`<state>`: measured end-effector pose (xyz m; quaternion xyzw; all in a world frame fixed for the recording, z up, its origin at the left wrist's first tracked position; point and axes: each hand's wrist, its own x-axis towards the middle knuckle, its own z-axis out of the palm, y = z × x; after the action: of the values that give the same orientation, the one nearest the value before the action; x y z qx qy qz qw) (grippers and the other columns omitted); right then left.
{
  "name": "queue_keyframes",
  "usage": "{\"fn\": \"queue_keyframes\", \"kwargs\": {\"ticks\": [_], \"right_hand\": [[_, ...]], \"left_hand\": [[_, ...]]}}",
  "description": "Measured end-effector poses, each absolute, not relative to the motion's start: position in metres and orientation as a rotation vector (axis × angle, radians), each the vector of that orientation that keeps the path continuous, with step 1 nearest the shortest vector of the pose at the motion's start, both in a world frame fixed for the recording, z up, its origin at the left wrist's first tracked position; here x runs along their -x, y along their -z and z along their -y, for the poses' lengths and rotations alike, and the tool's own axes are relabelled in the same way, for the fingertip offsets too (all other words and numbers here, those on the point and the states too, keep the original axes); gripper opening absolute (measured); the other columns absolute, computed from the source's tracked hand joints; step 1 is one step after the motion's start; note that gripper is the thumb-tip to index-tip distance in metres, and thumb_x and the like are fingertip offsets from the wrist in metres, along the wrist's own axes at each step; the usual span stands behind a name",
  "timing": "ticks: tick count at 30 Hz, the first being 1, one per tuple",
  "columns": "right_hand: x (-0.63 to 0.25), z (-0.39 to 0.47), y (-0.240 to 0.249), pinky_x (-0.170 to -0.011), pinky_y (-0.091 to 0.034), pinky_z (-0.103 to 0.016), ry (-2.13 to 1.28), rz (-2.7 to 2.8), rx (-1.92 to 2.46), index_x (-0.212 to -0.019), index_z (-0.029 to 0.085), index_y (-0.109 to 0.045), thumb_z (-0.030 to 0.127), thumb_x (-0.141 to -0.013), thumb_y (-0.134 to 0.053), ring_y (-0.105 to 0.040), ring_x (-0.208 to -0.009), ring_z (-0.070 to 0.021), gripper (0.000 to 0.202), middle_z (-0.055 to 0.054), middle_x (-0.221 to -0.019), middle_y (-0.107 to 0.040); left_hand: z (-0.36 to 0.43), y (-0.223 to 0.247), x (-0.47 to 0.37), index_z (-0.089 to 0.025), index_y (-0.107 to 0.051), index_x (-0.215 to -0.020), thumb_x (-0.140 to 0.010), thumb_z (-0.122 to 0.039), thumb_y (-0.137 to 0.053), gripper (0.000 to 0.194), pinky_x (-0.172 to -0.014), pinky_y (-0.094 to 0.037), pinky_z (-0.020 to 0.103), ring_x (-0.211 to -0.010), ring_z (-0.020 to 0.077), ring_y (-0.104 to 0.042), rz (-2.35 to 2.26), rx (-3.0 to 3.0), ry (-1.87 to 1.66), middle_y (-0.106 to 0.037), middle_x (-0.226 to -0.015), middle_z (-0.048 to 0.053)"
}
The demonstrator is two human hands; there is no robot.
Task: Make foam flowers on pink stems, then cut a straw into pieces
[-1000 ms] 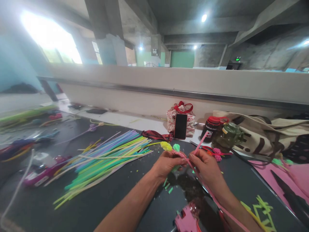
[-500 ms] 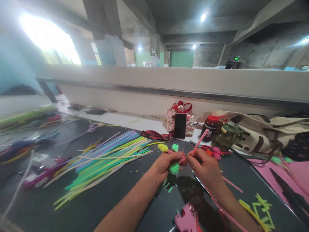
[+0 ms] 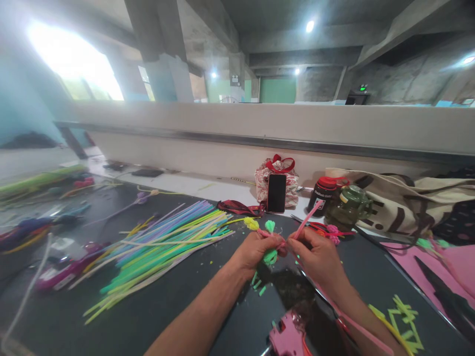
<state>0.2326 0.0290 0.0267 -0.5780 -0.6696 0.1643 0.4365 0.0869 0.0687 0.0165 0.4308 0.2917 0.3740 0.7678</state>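
My left hand [image 3: 260, 249] is closed around a small bundle of fuzzy pipe cleaners. A yellow puff [image 3: 251, 224] and a light green puff [image 3: 270, 226] stick out above its fingers. A second green puff [image 3: 270, 256] hangs below them. Right beside it, my right hand [image 3: 315, 253] pinches a pink pipe cleaner [image 3: 308, 217], whose upper end slants up to the right. The fingertips of both hands nearly meet at the pink twisted middle of the bundle, and the fingers hide exactly how the pieces join there.
Many pipe cleaners [image 3: 159, 257] lie fanned out at left. A pink tool, possibly a glue gun [image 3: 288, 333], lies near the front, with green clippings [image 3: 262, 290] above it. Behind stand a phone [image 3: 276, 193], a red-capped bottle [image 3: 321, 196], a green jug [image 3: 347, 207] and a canvas bag [image 3: 404, 202].
The lower green puff has turned slightly in my left hand and its looped shape shows more. The pink length right of my right wrist no longer shows. Both hands stay close together.
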Motion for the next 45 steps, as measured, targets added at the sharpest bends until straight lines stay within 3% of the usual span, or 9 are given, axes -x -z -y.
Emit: {"fn": "queue_keyframes", "kwargs": {"ticks": [8, 16, 31, 45], "right_hand": [[-0.232, -0.025, -0.036, -0.049, -0.038, -0.021, -0.482, 1.707, 1.393, -0.066, 0.019, -0.063, 0.028, -0.074, -0.052, -0.052, -0.052, -0.0124, 0.016, 0.002, -0.057, -0.062], [-0.235, -0.026, -0.038, -0.051, -0.039, -0.021, -0.447, 1.725, 1.405, -0.065, 0.019, -0.064, 0.026, -0.073, -0.053, -0.053, -0.055, -0.0130, 0.014, 0.002, -0.058, -0.061], [-0.237, -0.026, -0.036, -0.052, -0.037, -0.021, -0.449, 1.756, 1.417, -0.066, 0.019, -0.064, 0.027, -0.074, -0.054, -0.052, -0.054, -0.0126, 0.016, 0.003, -0.056, -0.061], [-0.235, -0.026, -0.038, -0.050, -0.035, -0.019, -0.525, 1.743, 1.369, -0.064, 0.019, -0.064, 0.022, -0.071, -0.055, -0.050, -0.052, -0.0109, 0.012, 0.004, -0.054, -0.058]], "left_hand": [[-0.067, -0.020, -0.085, -0.009, -0.064, -0.065, -0.056, -0.023, -0.067, 0.017, -0.050, -0.035, 0.022, -0.052, 0.0113, -0.052, -0.668, -0.942, -0.786, -0.060, -0.056, 0.005], [-0.068, -0.017, -0.084, -0.011, -0.064, -0.069, -0.049, -0.010, -0.067, 0.020, -0.053, -0.037, 0.021, -0.057, 0.0111, -0.052, -0.626, -1.019, -0.773, -0.062, -0.063, 0.003], [-0.066, -0.017, -0.086, -0.009, -0.062, -0.065, -0.058, -0.031, -0.069, 0.024, -0.052, -0.038, 0.021, -0.059, 0.0119, -0.054, -0.680, -0.966, -0.817, -0.061, -0.062, 0.005], [-0.068, -0.013, -0.088, -0.009, -0.062, -0.060, -0.050, -0.019, -0.070, 0.017, -0.050, -0.034, 0.022, -0.050, 0.0093, -0.048, -0.655, -1.033, -0.850, -0.058, -0.055, 0.003]]}}
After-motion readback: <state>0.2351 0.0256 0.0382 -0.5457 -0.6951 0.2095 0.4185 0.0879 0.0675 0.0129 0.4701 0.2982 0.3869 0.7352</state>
